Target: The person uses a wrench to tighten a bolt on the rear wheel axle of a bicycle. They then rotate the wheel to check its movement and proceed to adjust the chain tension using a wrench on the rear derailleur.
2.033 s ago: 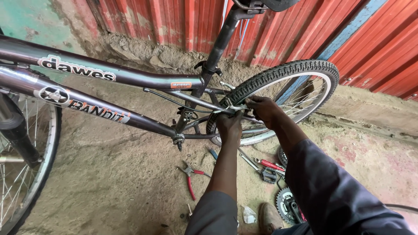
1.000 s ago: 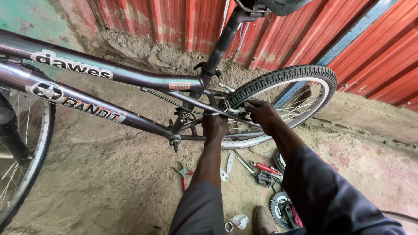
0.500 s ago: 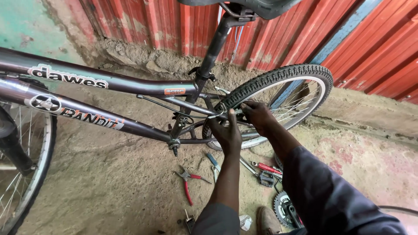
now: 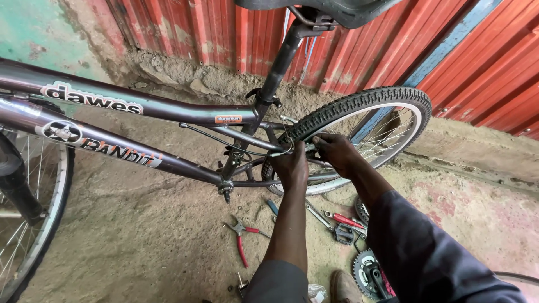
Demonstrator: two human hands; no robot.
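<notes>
A dark purple bicycle frame (image 4: 168,109) stands across the view, with a black saddle (image 4: 320,10) at the top. My left hand (image 4: 292,165) grips a thin brake cable and the brake arm where the stays meet the rear wheel (image 4: 365,132). Just to its right, my right hand (image 4: 336,151) pinches the brake part against the black tyre. What lies under the fingers is hidden.
On the dirt floor lie red-handled pliers (image 4: 241,235), a spanner (image 4: 319,215), a red-handled screwdriver (image 4: 347,220), a pedal (image 4: 343,234) and a chainring (image 4: 368,272). The front wheel (image 4: 31,224) is at left. A red corrugated metal wall (image 4: 393,50) runs behind.
My view has shifted slightly, so the saddle shows more. Both hands stay at the rear brake with small adjustments; the left hand has come back up after dropping lower a second ago.
</notes>
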